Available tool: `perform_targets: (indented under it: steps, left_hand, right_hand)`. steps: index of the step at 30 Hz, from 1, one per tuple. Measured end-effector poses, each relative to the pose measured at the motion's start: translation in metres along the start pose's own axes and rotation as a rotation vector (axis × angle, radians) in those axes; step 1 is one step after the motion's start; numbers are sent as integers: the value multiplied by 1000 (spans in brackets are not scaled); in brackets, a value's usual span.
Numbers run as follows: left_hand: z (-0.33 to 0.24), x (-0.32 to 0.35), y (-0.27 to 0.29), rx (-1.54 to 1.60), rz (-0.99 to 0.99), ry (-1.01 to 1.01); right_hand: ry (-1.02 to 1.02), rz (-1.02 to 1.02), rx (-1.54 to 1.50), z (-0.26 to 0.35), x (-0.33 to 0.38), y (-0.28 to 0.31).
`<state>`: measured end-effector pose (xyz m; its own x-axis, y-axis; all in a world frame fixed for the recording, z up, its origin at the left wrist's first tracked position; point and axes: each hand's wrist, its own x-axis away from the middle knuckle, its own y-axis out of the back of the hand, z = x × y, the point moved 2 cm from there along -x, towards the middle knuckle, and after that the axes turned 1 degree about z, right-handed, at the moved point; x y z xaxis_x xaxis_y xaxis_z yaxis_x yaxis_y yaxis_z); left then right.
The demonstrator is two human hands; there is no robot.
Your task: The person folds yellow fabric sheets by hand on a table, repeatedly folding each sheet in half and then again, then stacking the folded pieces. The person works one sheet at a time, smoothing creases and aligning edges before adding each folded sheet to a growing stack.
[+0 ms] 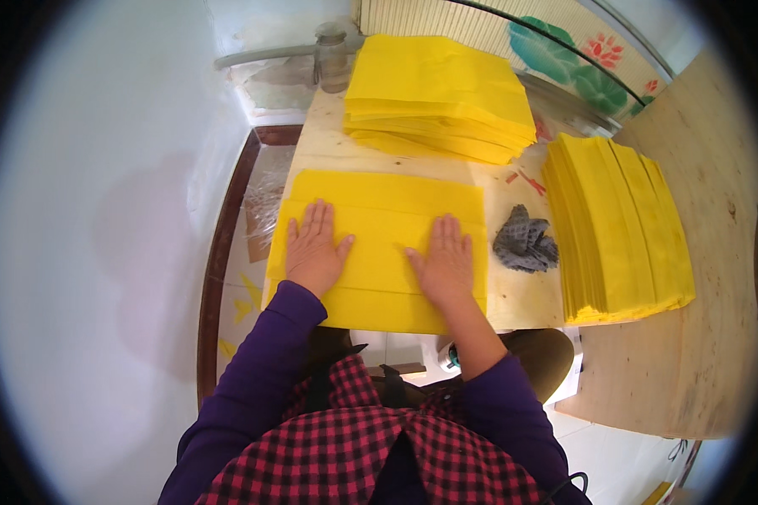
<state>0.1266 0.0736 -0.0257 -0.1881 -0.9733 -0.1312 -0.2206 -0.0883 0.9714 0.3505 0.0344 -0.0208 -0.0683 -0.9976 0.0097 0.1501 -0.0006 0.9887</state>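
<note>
A yellow fabric-like sheet piece (379, 244) lies flat at the near edge of the wooden table, with crosswise fold lines or layered edges. My left hand (316, 252) rests flat on its left part, fingers pointing away from me. On the right part lies my right hand (445, 261), also flat, its thumb out to the side. Neither hand grips anything. Beyond the piece is a tall stack of yellow sheets (438, 93). Another thick stack of folded yellow pieces (619, 227) stands at the right.
A crumpled grey cloth (525, 240) and small red scraps (531, 182) lie between the piece and the right stack. A glass jar (332, 59) stands at the table's far left corner. The white wall (101, 252) rises on the left. A wooden board (691, 353) is at the right.
</note>
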Motion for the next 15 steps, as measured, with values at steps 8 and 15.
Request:
perform_targets:
  steps: [8,15]
  left_hand:
    - [-2,2,4,17,12,5]
    - [-1,4,3,41,-37,19]
  right_hand:
    - [-20,-36,1,-14,5,1]
    - [0,-61,10,-15,7,0]
